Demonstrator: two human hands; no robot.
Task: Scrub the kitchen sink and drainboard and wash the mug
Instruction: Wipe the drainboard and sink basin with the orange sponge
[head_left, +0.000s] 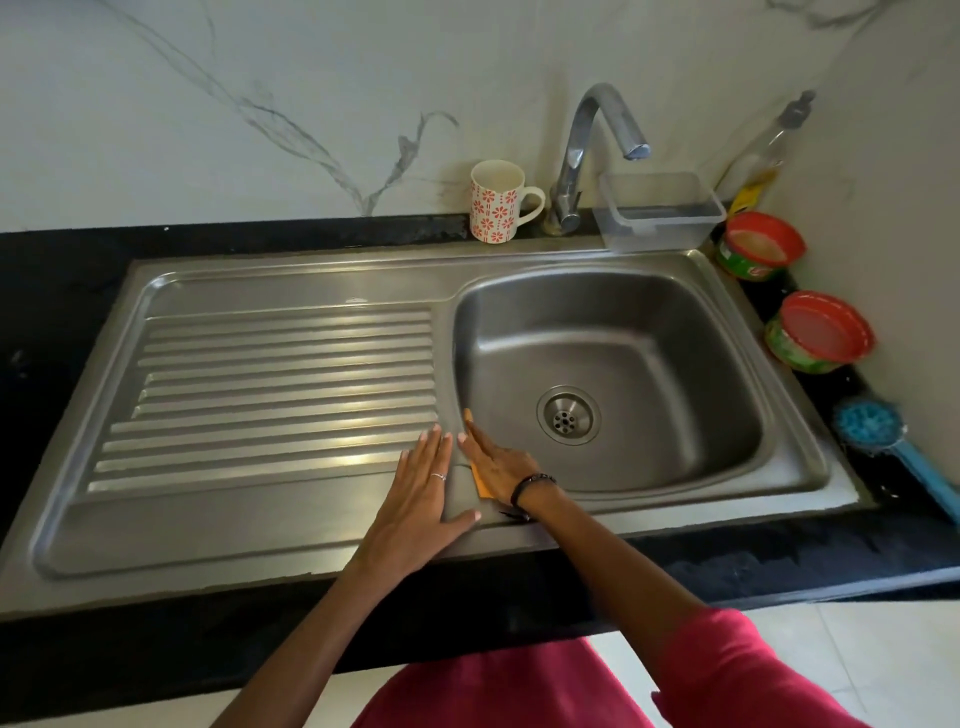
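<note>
A steel sink basin (649, 332) with a round drain (568, 414) lies right of its ribbed drainboard (280, 384). My left hand (423, 491) rests flat, fingers straight, on the drainboard's near right corner. My right hand (498, 462) presses an orange scrub pad (479, 480) against the basin's left rim with straight fingers; most of the pad is hidden under the hand. A white mug (496, 201) with red flower prints stands upright on the black counter behind the sink, left of the tap (587, 150).
A clear plastic tub (660, 213) sits behind the basin. Right of it are a soap bottle (763, 161), two red-lidded green containers (761, 247) (818, 332) and a blue brush (883, 436). Marble wall stands behind and on the right.
</note>
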